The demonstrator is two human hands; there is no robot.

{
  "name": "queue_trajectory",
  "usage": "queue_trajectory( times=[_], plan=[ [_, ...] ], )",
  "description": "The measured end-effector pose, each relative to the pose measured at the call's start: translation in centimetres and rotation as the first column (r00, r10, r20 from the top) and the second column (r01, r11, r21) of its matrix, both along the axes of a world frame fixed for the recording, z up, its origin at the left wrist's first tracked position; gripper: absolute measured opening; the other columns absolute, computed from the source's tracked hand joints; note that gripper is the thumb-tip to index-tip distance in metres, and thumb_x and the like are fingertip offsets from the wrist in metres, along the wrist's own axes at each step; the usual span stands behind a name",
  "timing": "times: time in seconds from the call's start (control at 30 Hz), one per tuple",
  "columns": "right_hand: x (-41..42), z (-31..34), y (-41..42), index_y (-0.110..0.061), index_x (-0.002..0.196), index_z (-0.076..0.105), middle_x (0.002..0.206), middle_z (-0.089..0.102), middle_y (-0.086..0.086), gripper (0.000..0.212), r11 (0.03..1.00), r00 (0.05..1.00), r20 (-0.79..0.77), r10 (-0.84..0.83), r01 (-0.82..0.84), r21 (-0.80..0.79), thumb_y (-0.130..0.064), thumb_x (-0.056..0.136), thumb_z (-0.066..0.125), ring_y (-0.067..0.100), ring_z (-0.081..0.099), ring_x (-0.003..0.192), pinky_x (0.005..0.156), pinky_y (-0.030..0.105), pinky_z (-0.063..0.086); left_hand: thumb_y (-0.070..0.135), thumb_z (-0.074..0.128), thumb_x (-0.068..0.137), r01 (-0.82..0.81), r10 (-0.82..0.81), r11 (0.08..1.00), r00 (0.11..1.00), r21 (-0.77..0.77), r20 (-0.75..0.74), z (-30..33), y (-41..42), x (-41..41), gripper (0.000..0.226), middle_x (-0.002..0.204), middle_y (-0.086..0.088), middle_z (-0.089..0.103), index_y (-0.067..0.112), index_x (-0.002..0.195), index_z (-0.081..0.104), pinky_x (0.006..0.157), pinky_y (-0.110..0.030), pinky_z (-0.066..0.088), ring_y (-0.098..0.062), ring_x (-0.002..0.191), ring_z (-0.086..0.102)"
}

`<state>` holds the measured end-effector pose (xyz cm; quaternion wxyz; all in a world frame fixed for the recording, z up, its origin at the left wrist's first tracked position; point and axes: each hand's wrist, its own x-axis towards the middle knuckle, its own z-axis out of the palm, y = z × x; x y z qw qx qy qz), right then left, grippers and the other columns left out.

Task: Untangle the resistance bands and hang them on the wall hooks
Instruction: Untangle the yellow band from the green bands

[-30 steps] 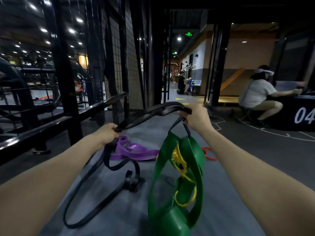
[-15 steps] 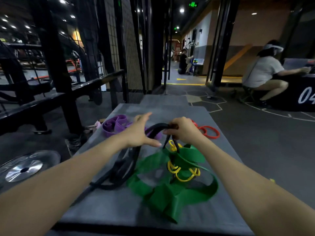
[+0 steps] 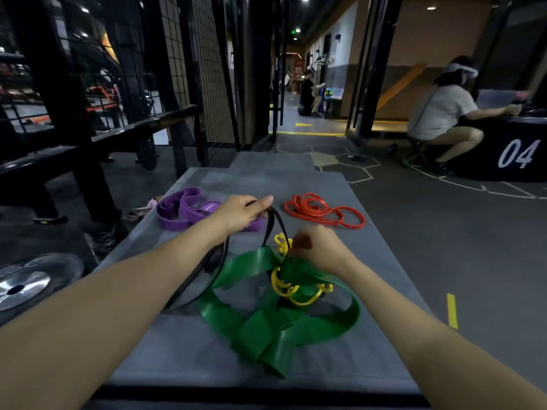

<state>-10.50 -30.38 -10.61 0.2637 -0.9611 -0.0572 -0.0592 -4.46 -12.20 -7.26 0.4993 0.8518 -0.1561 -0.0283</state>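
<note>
Fingers of right hand (image 3: pixel 318 251) curled in a fist down into the knot where wide flat green rubber band (image 3: pixel 278 318) and thin yellow band (image 3: pixel 291 287) cross; exactly which strand they pinch is hidden under the knuckles. Fingers of left hand (image 3: pixel 242 213) closed round a narrow black rubber band (image 3: pixel 275 223), thumb stretched forward along it.

Nearest: green band sprawled in folded loops on grey mat-covered bench top (image 3: pixel 165 350), between the two forearms. Yellow band threaded through the green folds, partly covered by them. Black band runs from left hand down both sides: one strand drops into the green/yellow knot beside right hand, the others trail back under the left forearm onto the bench.

Further on the bench: wide purple band (image 3: pixel 183 210) in a loose heap, partly behind left hand; thin red band (image 3: pixel 322 213) coiled by itself at far right, apart from the tangle.

Off bench, left: silver weight plate (image 3: pixel 20 287) on dark floor, black metal rack frame (image 3: pixel 68 119), wire mesh panel (image 3: pixel 189 69) behind it.

Far right: seated person in light shirt (image 3: pixel 444 113) at a black box marked "04" (image 3: pixel 518 153). No wall hooks identifiable in view
</note>
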Motion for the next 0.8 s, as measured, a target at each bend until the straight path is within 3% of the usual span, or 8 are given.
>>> queue_trajectory(
  times=[0.1, 0.23, 0.3, 0.37, 0.43, 0.57, 0.7, 0.8],
  plan=[
    [0.0, -1.5, 1.1, -0.004, 0.09, 0.066, 0.094, 0.068, 0.016, 0.029, 0.997, 0.998, -0.066, -0.024, 0.019, -0.076, -0.032, 0.082, 0.068, 0.033, 0.062, 0.092, 0.075, 0.04, 0.05, 0.053, 0.053, 0.086, -0.033, 0.033, 0.999, 0.999, 0.034, 0.018, 0.3, -0.2, 0.0, 0.044, 0.034, 0.009, 0.036, 0.015, 0.065, 0.062, 0.049, -0.024, 0.028, -0.007, 0.039, 0.033],
    [0.0, -2.6, 2.7, -0.014, 0.06, 0.038, 0.067, 0.049, 0.009, 0.046, 0.991, 0.989, -0.111, -0.093, 0.081, -0.108, -0.045, 0.084, 0.061, 0.031, 0.055, 0.073, 0.054, 0.03, 0.033, 0.057, 0.056, 0.082, -0.05, 0.049, 0.996, 0.999, 0.078, 0.016, 0.3, -0.2, 0.2, 0.048, 0.048, 0.004, 0.049, 0.013, 0.066, 0.066, 0.054, -0.026, 0.034, -0.013, 0.049, 0.039],
    [-0.2, -2.9, 3.5, -0.011, 0.069, 0.041, 0.072, 0.053, 0.01, 0.048, 0.987, 0.985, -0.099, -0.139, 0.13, -0.092, -0.054, 0.083, 0.057, 0.033, 0.059, 0.079, 0.057, 0.031, 0.035, 0.056, 0.056, 0.082, -0.024, 0.027, 0.997, 0.999, 0.075, -0.04, 0.4, -0.2, 0.2, 0.048, 0.056, 0.005, 0.057, 0.011, 0.086, 0.072, 0.051, -0.023, 0.033, -0.011, 0.051, 0.041],
    [-0.2, -2.7, 4.5, -0.014, 0.077, 0.049, 0.069, 0.055, 0.003, 0.054, 0.979, 0.97, -0.137, -0.203, 0.2, -0.033, -0.067, 0.078, 0.053, 0.03, 0.059, 0.076, 0.059, 0.031, 0.04, 0.049, 0.057, 0.085, 0.016, -0.01, 0.998, 0.993, 0.053, -0.12, 0.6, -0.2, 0.1, 0.043, 0.047, 0.012, 0.056, 0.01, 0.1, 0.07, 0.045, -0.019, 0.029, -0.008, 0.048, 0.039],
    [0.2, -2.4, 5.5, -0.014, 0.084, 0.057, 0.079, 0.061, 0.002, 0.064, 0.956, 0.931, -0.24, -0.274, 0.291, 0.039, -0.077, 0.073, 0.048, 0.028, 0.062, 0.082, 0.067, 0.032, 0.045, 0.04, 0.058, 0.087, 0.083, -0.08, 0.997, 0.978, 0.007, -0.193, 0.9, -0.3, -0.2, 0.033, 0.042, 0.009, 0.052, 0.009, 0.096, 0.066, 0.038, -0.016, 0.024, -0.003, 0.038, 0.035],
    [1.1, -2.2, 7.4, -0.012, 0.112, 0.06, 0.114, 0.064, 0.007, 0.098, 0.877, 0.844, -0.368, -0.39, 0.462, 0.13, -0.091, 0.058, 0.037, 0.03, 0.061, 0.105, 0.091, 0.042, 0.047, 0.028, 0.06, 0.087, 0.183, -0.187, 0.982, 0.942, -0.043, -0.279, 1.4, 0.3, -0.8, 0.029, 0.047, -0.002, 0.031, 0.006, 0.069, 0.059, 0.036, -0.015, 0.018, -0.006, 0.032, 0.024],
    [1.1, -2.0, 8.5, -0.012, 0.125, 0.051, 0.128, 0.057, 0.006, 0.087, 0.866, 0.817, -0.357, -0.452, 0.499, 0.045, -0.075, 0.066, 0.057, 0.03, 0.055, 0.118, 0.099, 0.043, 0.043, 0.025, 0.06, 0.087, 0.181, -0.186, 0.982, 0.936, -0.046, -0.299, 1.5, 1.4, -0.8, 0.031, 0.035, 0.007, 0.038, 0.01, 0.06, 0.057, 0.036, -0.015, 0.016, -0.004, 0.031, 0.026],
    [0.8, -1.9, 8.1, -0.009, 0.123, 0.047, 0.127, 0.057, 0.01, 0.073, 0.925, 0.864, -0.374, -0.338, 0.378, 0.038, -0.047, 0.067, 0.074, 0.03, 0.056, 0.117, 0.094, 0.04, 0.046, 0.026, 0.062, 0.087, 0.043, -0.046, 0.999, 0.976, -0.02, -0.215, 1.3, 3.2, -0.1, 0.029, 0.032, 0.008, 0.043, 0.015, 0.06, 0.057, 0.039, -0.017, 0.02, -0.003, 0.032, 0.031]
  ],
)
